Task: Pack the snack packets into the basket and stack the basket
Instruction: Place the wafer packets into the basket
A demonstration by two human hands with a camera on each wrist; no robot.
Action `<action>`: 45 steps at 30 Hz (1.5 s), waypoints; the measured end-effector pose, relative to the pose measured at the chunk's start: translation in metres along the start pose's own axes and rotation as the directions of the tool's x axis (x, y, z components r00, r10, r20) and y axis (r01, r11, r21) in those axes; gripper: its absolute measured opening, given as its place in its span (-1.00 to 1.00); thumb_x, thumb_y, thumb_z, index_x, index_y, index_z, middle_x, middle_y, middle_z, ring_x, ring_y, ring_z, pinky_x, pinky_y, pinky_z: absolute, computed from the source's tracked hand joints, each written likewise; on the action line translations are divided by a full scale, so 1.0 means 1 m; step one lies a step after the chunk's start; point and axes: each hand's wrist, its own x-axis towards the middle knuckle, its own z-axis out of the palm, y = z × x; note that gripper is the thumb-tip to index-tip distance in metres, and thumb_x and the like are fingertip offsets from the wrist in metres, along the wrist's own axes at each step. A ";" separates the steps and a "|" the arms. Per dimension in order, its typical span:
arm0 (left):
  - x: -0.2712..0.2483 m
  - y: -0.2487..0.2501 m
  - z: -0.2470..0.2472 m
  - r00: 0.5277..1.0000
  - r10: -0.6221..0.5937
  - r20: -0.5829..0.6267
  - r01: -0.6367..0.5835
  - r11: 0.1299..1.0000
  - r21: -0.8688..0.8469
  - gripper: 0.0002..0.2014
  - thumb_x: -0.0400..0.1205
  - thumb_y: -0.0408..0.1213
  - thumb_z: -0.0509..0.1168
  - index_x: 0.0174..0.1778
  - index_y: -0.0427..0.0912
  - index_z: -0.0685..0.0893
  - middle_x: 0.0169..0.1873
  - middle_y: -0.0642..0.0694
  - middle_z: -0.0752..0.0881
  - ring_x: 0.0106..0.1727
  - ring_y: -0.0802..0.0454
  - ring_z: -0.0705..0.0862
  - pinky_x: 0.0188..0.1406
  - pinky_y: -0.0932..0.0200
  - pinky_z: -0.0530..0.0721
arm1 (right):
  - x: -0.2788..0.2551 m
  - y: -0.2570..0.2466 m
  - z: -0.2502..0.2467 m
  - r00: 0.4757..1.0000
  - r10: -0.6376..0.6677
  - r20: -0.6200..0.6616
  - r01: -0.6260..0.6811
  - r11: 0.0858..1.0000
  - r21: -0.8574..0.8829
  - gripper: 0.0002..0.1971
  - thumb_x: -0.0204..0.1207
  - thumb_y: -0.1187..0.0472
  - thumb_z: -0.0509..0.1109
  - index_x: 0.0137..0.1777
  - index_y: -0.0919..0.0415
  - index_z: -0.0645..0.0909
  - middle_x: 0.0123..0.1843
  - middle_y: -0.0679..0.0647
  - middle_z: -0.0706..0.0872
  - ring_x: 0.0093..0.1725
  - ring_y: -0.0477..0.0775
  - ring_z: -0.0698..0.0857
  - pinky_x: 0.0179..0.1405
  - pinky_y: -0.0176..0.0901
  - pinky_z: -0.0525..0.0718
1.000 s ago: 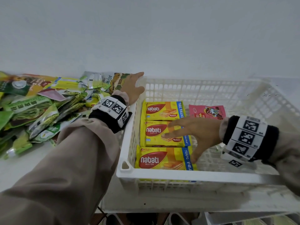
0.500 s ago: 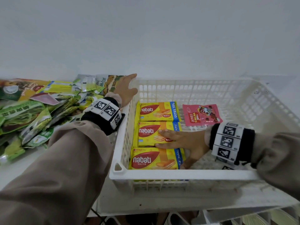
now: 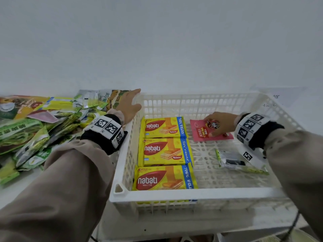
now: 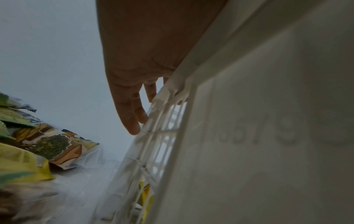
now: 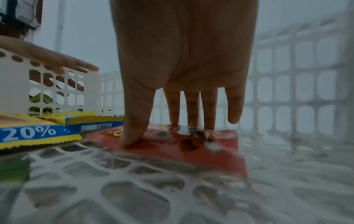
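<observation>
Basket (image 3: 201, 193), white lattice plastic, holds three yellow Nabati wafer packs (image 3: 166, 151) along its left wall, while right hand (image 3: 221, 123) presses straight fingertips (image 5: 132, 136) on the red cocoa-ball packet (image 3: 202, 132) and left hand (image 3: 129, 109) lies flat-fingered on its left rim.

A white lattice plastic basket (image 3: 197, 193), yellow-red-blue wafer packets (image 3: 165, 151) and a pink-red cocoa-ball sachet (image 3: 202, 131) are seen

You have one white basket (image 3: 192, 193) in front of you. Inside it you can count three yellow wafer packets (image 3: 164, 151) in a row, one red cocoa ball packet (image 3: 202, 131) and one clear packet with a green edge (image 3: 232, 161). The green and yellow packets (image 3: 35, 130) heaped outside (overlapping heavily) can't be counted.
</observation>
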 end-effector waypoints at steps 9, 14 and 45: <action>-0.004 0.005 0.001 0.999 -0.013 -0.030 0.013 1.000 -0.018 -0.42 0.63 -0.44 0.11 0.59 -0.06 0.20 0.60 -0.11 0.12 0.60 0.01 0.09 0.50 0.11 0.09 | 0.015 0.005 0.007 0.997 0.067 0.027 -0.062 0.986 -0.152 -0.48 0.38 0.01 0.52 0.25 0.23 0.46 0.12 0.10 0.57 0.03 0.08 0.56 -0.03 -0.15 0.51; -0.003 0.004 0.001 0.999 -0.014 -0.030 0.013 0.999 -0.030 -0.42 0.62 -0.45 0.12 0.58 -0.06 0.21 0.59 -0.13 0.13 0.59 -0.02 0.12 0.50 0.09 0.12 | -0.003 0.022 -0.033 0.984 0.169 -0.049 -0.176 0.968 -0.177 -0.80 0.54 0.19 0.36 -0.26 0.25 0.48 -0.30 0.07 0.54 -0.34 0.01 0.48 -0.46 -0.33 0.33; 0.002 -0.001 0.001 0.999 0.000 -0.038 0.000 1.000 -0.004 -0.42 0.61 -0.45 0.14 0.57 -0.09 0.23 0.56 -0.18 0.20 0.57 -0.07 0.19 0.49 0.11 0.15 | -0.022 0.042 0.019 0.902 0.430 -0.037 -0.403 0.810 -0.426 -0.81 0.55 0.09 0.33 0.07 0.15 0.57 -0.31 -0.08 0.51 -0.18 -0.05 0.54 -0.21 -0.34 0.47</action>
